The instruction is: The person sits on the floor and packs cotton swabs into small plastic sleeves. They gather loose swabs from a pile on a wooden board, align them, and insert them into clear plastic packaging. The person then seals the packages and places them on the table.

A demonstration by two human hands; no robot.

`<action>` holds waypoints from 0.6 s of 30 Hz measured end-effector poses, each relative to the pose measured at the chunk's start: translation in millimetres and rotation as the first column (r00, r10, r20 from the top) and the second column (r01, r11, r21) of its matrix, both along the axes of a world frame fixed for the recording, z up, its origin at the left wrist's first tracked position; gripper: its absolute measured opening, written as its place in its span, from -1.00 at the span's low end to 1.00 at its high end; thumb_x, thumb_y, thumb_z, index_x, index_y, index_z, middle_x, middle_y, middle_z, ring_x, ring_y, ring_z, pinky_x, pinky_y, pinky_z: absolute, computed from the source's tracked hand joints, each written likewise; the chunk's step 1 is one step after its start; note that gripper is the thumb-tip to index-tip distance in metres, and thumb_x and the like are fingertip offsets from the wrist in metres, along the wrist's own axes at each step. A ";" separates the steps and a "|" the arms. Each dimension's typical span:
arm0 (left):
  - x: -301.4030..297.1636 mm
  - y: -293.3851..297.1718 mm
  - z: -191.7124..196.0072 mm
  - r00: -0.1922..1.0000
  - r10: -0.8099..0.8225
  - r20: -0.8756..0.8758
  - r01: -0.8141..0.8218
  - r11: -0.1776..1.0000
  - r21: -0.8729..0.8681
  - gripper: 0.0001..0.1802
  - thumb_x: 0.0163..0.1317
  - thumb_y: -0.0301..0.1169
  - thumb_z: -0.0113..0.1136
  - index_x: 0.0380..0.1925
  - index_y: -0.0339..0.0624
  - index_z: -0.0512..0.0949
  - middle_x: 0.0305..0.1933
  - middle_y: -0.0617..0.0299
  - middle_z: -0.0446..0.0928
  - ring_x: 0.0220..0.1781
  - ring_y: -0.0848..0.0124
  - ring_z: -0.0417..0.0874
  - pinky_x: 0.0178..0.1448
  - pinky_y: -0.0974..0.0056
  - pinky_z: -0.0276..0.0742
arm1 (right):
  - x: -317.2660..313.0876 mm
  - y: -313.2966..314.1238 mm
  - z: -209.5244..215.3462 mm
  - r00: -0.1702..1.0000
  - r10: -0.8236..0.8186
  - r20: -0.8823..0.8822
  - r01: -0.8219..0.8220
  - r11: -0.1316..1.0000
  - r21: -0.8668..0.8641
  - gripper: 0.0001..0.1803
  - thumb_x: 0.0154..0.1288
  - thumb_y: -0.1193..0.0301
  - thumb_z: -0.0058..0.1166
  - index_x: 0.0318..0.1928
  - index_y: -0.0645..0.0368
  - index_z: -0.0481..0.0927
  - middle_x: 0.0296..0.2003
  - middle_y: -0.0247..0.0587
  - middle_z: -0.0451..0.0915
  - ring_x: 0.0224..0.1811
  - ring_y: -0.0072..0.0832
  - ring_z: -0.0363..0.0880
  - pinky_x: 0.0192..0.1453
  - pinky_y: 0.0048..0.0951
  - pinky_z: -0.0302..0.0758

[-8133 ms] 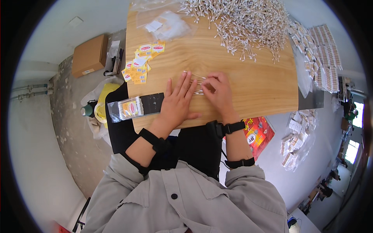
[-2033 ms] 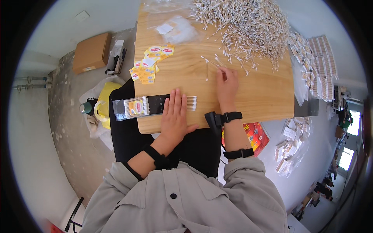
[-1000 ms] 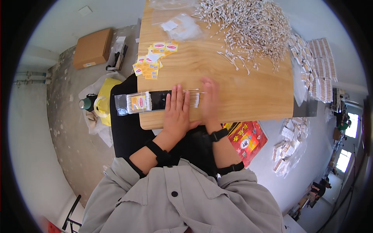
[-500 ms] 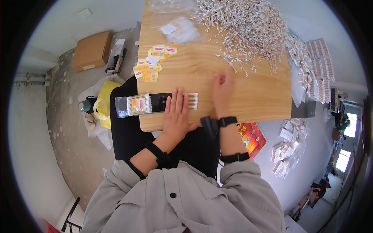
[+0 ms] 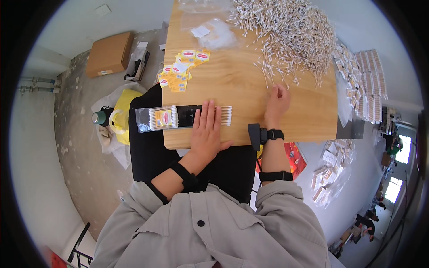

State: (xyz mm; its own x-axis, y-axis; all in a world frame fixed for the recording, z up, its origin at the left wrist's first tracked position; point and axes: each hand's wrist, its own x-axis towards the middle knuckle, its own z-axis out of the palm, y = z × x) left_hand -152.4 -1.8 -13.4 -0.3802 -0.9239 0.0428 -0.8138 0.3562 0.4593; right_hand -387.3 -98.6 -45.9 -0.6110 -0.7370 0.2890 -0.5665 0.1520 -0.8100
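Note:
My left hand lies flat, its fingers stretched over a row of cotton swabs and the end of a black strip. The swab tips show beyond its fingers. At the strip's left end is a clear bag of swabs with a yellow card, reaching past the table's left edge. My right hand is at the near edge of a big heap of loose cotton swabs. Its fingers are curled together; whatever they may hold is too small to make out.
Yellow cards and clear plastic bags lie on the wooden table. Bundled swab packs are stacked at the right, with more packs lower down. A cardboard box and a yellow bag stand left.
My right hand has moved right, closer to the heap's near edge, and its fingers are curled. My left hand stays flat on the swab row. The whole view has shifted slightly.

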 end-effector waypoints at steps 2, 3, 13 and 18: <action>-1.2 1.1 -0.7 1.000 -0.002 -0.010 0.002 1.000 -0.005 0.31 -0.16 0.12 0.47 0.44 -0.41 0.01 0.55 -0.21 -0.07 0.61 -0.05 -0.09 0.60 -0.09 -0.14 | 2.1 7.3 -9.1 0.993 0.034 0.110 -0.036 0.999 0.016 -0.86 0.29 0.42 0.17 -0.18 0.14 0.66 -0.30 -0.18 0.50 -0.25 -0.36 0.54 -0.15 -0.38 0.49; 0.3 1.3 -2.0 1.000 0.007 -0.010 -0.007 1.000 -0.005 0.30 -0.16 0.12 0.47 0.44 -0.41 0.01 0.55 -0.21 -0.07 0.61 -0.05 -0.09 0.60 -0.09 -0.14 | 16.1 11.5 -2.7 0.992 0.110 0.053 -0.112 0.993 0.036 -0.85 0.28 0.41 0.18 -0.17 0.14 0.65 -0.29 -0.18 0.49 -0.26 -0.36 0.54 -0.14 -0.38 0.49; -0.9 0.6 -1.1 1.000 0.009 -0.008 -0.009 1.000 -0.018 0.29 -0.14 0.15 0.44 0.43 -0.43 0.04 0.55 -0.22 -0.06 0.61 -0.04 -0.08 0.60 -0.09 -0.15 | 44.5 18.5 14.6 0.953 0.169 -0.252 -0.124 0.975 0.185 -0.67 0.18 0.42 0.28 -0.03 0.15 0.56 -0.12 -0.12 0.47 -0.24 -0.27 0.56 -0.16 -0.27 0.53; -0.6 -0.2 0.5 1.000 -0.006 0.007 0.006 1.000 -0.009 0.29 -0.14 0.17 0.43 0.43 -0.43 0.05 0.55 -0.22 -0.05 0.61 -0.04 -0.09 0.60 -0.08 -0.15 | 33.2 16.0 10.0 0.967 0.077 -0.242 -0.052 0.993 0.108 -0.79 0.21 0.42 0.24 -0.14 0.14 0.61 -0.21 -0.15 0.51 -0.27 -0.27 0.57 -0.20 -0.29 0.53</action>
State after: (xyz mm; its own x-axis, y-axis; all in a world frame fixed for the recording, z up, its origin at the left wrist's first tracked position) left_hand -152.9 -2.0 -12.9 -0.3859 -0.9213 0.0484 -0.8148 0.3650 0.4505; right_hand -354.1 -82.6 -35.9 -0.4809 -0.8052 0.3470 -0.7570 0.1816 -0.6276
